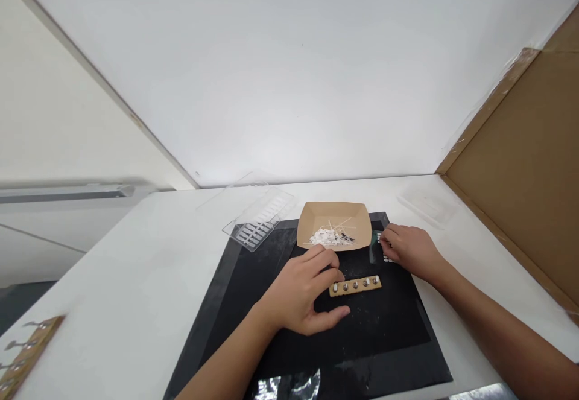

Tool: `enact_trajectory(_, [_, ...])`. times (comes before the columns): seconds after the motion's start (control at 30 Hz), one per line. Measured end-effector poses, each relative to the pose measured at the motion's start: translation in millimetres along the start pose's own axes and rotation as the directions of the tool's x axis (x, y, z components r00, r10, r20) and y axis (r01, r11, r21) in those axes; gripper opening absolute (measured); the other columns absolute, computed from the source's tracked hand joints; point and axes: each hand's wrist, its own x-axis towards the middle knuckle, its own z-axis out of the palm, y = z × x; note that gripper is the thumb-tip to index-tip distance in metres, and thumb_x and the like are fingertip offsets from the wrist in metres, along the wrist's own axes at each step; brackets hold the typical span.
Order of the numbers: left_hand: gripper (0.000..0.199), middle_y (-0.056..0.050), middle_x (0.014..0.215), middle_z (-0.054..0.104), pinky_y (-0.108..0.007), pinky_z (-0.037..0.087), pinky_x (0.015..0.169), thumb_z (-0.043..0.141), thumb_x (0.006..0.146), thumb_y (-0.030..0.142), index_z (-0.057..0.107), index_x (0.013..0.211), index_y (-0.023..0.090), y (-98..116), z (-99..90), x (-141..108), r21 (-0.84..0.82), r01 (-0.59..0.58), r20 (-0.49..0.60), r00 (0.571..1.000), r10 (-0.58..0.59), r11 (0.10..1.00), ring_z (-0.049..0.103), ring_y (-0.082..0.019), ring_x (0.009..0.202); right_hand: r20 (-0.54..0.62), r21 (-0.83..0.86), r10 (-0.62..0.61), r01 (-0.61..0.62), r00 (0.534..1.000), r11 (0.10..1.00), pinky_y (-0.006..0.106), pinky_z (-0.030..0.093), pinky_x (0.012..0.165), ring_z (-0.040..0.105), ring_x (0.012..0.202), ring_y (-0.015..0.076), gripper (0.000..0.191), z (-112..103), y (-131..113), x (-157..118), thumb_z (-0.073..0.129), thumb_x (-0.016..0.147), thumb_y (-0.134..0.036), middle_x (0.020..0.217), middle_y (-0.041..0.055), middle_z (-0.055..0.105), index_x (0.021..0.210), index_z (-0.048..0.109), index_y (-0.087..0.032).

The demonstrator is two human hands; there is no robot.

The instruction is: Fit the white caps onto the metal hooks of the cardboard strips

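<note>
On a black mat (312,352) lies a short tan strip (360,288) with several round metal studs along it, some topped with small white pieces. My left hand (303,294) is at the strip's left end, fingers and thumb spread apart, fingertips touching or very close to it. At the mat's far right edge, my right hand (407,249) has its thumb and fingers pinched together over a clear sheet (373,252) bearing rows of small white ovals. Whatever is between those fingertips is hidden.
Behind the strip stands a brown paper tray (312,216) with white scraps and thin sticks in it. Clear plastic cases (257,225) with white pieces lie left of it. A clear lid (427,204) is at the back right, near a cardboard panel (534,165). A wooden rack (31,355) stands front left.
</note>
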Motion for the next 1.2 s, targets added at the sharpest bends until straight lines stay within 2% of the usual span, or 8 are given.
enact_trajectory(0.1, [0.018, -0.008, 0.094, 0.066, -0.036, 0.049, 0.075, 0.07, 0.093, 0.034, 0.068, 0.102, 0.018, 3.3, 3.9, 1.5, 0.002, 0.016, -0.051, 0.999, -0.016, 1.0, 0.059, -0.022, 0.083, -0.098, 0.081, 0.008, 0.0, 0.995, 0.997, 0.026, 0.042, 0.064, 0.074, 0.088, 0.0185, 0.02, -5.6, 0.5, -3.7, 0.053, 0.107, -0.024, 0.101, 0.0056, 0.078, 0.099, 0.071, -0.021])
enact_trajectory(0.17, [0.014, -0.008, 0.093, 0.066, -0.035, 0.05, 0.077, 0.07, 0.094, 0.026, 0.068, 0.105, 0.018, 7.0, 7.7, 3.2, -0.018, 0.037, -0.113, 0.993, -0.039, 0.999, 0.06, -0.022, 0.085, -0.219, 0.255, 0.019, 0.038, 0.976, 0.966, 0.026, 0.05, 0.073, 0.075, 0.095, 0.0189, 0.018, -13.1, -6.3, -6.8, 0.054, 0.107, -0.026, 0.106, 0.0055, 0.079, 0.103, 0.071, -0.023])
enact_trajectory(0.27, [0.02, -0.008, 0.096, 0.068, -0.035, 0.052, 0.081, 0.067, 0.095, 0.014, 0.069, 0.115, 0.019, 13.6, 14.0, 5.6, -0.083, 0.085, -0.203, 0.974, -0.1, 0.993, 0.063, -0.021, 0.09, -0.3, 0.57, 0.03, 0.154, 0.953, 0.807, 0.026, 0.054, 0.075, 0.073, 0.09, 0.0174, 0.014, -24.5, -25.8, -12.5, 0.058, 0.105, -0.025, 0.101, 0.0039, 0.078, 0.103, 0.071, -0.025])
enact_trajectory(0.37, [0.03, -0.009, 0.104, 0.068, -0.035, 0.056, 0.084, 0.066, 0.096, 0.011, 0.068, 0.124, 0.019, 19.2, 20.0, 6.4, -0.21, 0.112, -0.218, 0.963, -0.158, 0.971, 0.066, -0.021, 0.096, -0.282, 0.694, -0.031, 0.227, 0.959, 0.684, 0.025, 0.053, 0.072, 0.071, 0.085, 0.0159, 0.009, -29.5, -46.0, -17.6, 0.062, 0.103, -0.024, 0.097, 0.0028, 0.076, 0.103, 0.071, -0.025])
enact_trajectory(0.5, [0.023, -0.009, 0.108, 0.067, -0.028, 0.058, 0.076, 0.066, 0.099, 0.013, 0.069, 0.121, 0.02, 23.6, 27.2, 5.0, -0.362, 0.156, -0.151, 0.963, -0.223, 0.919, 0.066, -0.017, 0.089, -0.287, 0.743, -0.086, 0.278, 0.954, 0.609, 0.024, 0.053, 0.068, 0.069, 0.079, 0.0146, 0.006, -27.4, -59.3, -20.4, 0.065, 0.1, -0.023, 0.092, 0.0018, 0.075, 0.103, 0.071, -0.024])
enact_trajectory(0.67, [0.015, -0.007, 0.106, 0.066, -0.024, 0.056, 0.068, 0.069, 0.101, 0.017, 0.071, 0.116, 0.02, 23.3, 32.5, 2.9, -0.395, 0.207, -0.14, 0.949, -0.281, 0.895, 0.061, -0.011, 0.076, -0.325, 0.755, -0.084, 0.312, 0.942, 0.577, 0.022, 0.052, 0.062, 0.071, 0.078, 0.0146, 0.008, -28.6, -62.3, -19.5, 0.066, 0.099, -0.022, 0.093, 0.0031, 0.078, 0.104, 0.073, -0.023])
enact_trajectory(1.0, [0.012, -0.007, 0.099, 0.069, -0.022, 0.054, 0.064, 0.069, 0.101, 0.016, 0.075, 0.11, 0.019, 21.0, 29.3, 6.2, -0.372, 0.166, -0.222, 0.939, -0.261, 0.913, 0.064, -0.012, 0.075, -0.23, 0.853, -0.036, 0.219, 0.973, 0.473, 0.023, 0.05, 0.061, 0.066, 0.075, 0.0138, 0.012, -27.4, -64.2, -20.5, 0.065, 0.104, -0.03, 0.089, 0.0029, 0.075, 0.099, 0.073, -0.023])
enact_trajectory(1.2, [0.009, -0.006, 0.096, 0.068, -0.021, 0.052, 0.056, 0.069, 0.103, 0.024, 0.075, 0.1, 0.018, 25.5, 30.5, 4.1, -0.507, 0.267, -0.171, 0.901, -0.4, 0.819, 0.06, -0.008, 0.061, -0.159, 0.936, -0.047, 0.166, 0.986, 0.311, 0.023, 0.052, 0.065, 0.067, 0.078, 0.0139, 0.017, -31.8, -63.2, -21.5, 0.065, 0.105, -0.034, 0.09, 0.0034, 0.076, 0.102, 0.077, -0.023])
